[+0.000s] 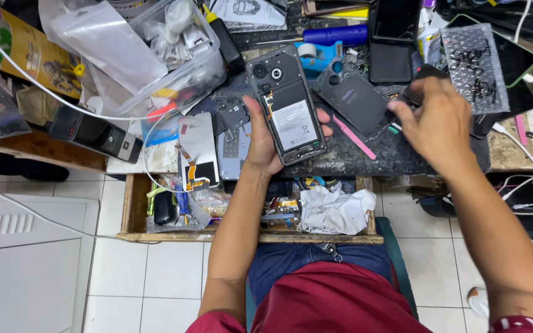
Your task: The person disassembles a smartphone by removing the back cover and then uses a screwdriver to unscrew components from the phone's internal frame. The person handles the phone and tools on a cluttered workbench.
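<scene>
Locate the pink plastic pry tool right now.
Head view: the pink plastic pry tool lies on the dark work mat, between the opened black phone in the left hand and the right hand, below the removed grey back cover.

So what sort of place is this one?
Most likely a phone repair bench. The left hand holds an opened phone with its battery exposed, a removed back cover lies beside it, and a blue-handled screwdriver lies among the clutter.

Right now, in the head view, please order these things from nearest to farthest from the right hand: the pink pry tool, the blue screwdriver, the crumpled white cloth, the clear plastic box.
1. Pink pry tool: on the dark mat, just left of the right hand.
2. Blue screwdriver: at the far edge of the bench, up and left.
3. Crumpled white cloth: in the open drawer below; close to the screwdriver's rank, hard to call.
4. Clear plastic box: far left.
</scene>
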